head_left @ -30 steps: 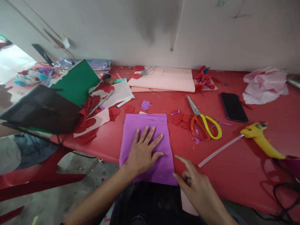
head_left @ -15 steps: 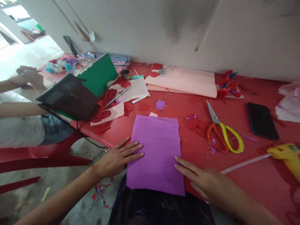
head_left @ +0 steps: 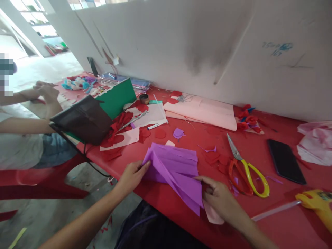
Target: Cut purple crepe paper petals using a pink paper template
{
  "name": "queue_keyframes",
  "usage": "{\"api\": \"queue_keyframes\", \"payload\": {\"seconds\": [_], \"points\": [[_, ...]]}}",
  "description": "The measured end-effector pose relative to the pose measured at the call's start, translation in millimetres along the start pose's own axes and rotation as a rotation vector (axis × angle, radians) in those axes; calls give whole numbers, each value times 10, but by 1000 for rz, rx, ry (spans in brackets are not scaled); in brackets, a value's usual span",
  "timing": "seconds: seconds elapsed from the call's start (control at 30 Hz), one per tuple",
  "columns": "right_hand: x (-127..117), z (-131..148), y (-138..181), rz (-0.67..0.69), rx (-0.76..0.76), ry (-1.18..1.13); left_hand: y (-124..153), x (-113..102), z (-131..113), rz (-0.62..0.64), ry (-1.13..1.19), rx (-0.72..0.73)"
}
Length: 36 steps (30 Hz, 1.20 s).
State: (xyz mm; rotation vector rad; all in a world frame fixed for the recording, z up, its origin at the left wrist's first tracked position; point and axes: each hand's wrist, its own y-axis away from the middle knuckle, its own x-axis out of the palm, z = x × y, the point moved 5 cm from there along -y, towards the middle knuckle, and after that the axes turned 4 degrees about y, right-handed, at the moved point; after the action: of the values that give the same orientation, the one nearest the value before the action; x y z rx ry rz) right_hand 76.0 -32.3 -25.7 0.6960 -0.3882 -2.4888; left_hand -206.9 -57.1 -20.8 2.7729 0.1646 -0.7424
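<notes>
A thin, soft purple paper sheet (head_left: 178,155) lies at the table's front edge, its near part lifted and folding over in loose layers. My left hand (head_left: 133,176) pinches its left edge between thumb and fingers. At the lower right corner, my right hand (head_left: 216,195) grips the same sheet, with the fingertips partly hidden. Beneath the right hand, a pale pink piece (head_left: 214,213) sticks out; whether the hand holds it too is unclear. Scissors (head_left: 240,166) with one orange and one yellow handle lie to the right, blades pointing away from me.
On the red table (head_left: 160,197) are a black phone (head_left: 286,160), a yellow glue gun (head_left: 316,204), folded pink sheets (head_left: 202,110), a white marker (head_left: 155,126) and red scraps (head_left: 114,154). A dark case (head_left: 83,119) stands at left, near another person's arms (head_left: 31,121).
The purple sheet lay flat under both hands; now its near part is raised and folding. Both hands have closed on its edges. The camera view has tilted up.
</notes>
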Motion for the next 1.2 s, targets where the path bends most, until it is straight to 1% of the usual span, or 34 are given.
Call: {"api": "queue_keyframes", "payload": {"seconds": [0.1, 0.17, 0.23, 0.3, 0.4, 0.57, 0.7, 0.9, 0.97, 1.0, 1.03, 1.1, 1.13, 1.17, 1.2], "points": [[52, 16, -64, -41, -48, -262, -77, 22, -1, -87, -25, 31], [63, 17, -91, -66, -57, -305, -97, 14, -19, -149, -109, 50], [40, 3, -112, -135, -35, -202, -108, 2, -50, -198, -231, 35], [10, -5, -126, -212, -3, -39, -120, 1, -88, -226, -355, -13], [0, 9, -139, -264, 31, 134, -133, 18, -149, -254, -485, -94], [8, 21, -109, -358, 82, 198, -125, 75, -206, -285, -596, -149], [31, 41, -79, -409, 31, 213, -128, 109, -210, -282, -657, -163], [35, 138, -20, -450, -30, 303, -116, 114, -202, -302, -609, -174], [49, 161, -14, -447, -59, 311, -75, 121, -220, -312, -605, -133], [56, 163, -17, -448, -70, 320, -43, 120, -249, -341, -618, -89], [64, 160, -24, -449, -78, 331, -7, 121, -296, -382, -644, -27], [78, 140, -46, -450, -83, 350, 61, 158, -432, -450, -715, 153], [84, 129, -59, -449, -81, 358, 80, 212, -506, -436, -746, 265], [90, 120, -74, -441, -79, 367, 82, 292, -569, -373, -764, 379], [93, 115, -88, -436, -77, 377, 71, 386, -617, -277, -765, 483]]}}
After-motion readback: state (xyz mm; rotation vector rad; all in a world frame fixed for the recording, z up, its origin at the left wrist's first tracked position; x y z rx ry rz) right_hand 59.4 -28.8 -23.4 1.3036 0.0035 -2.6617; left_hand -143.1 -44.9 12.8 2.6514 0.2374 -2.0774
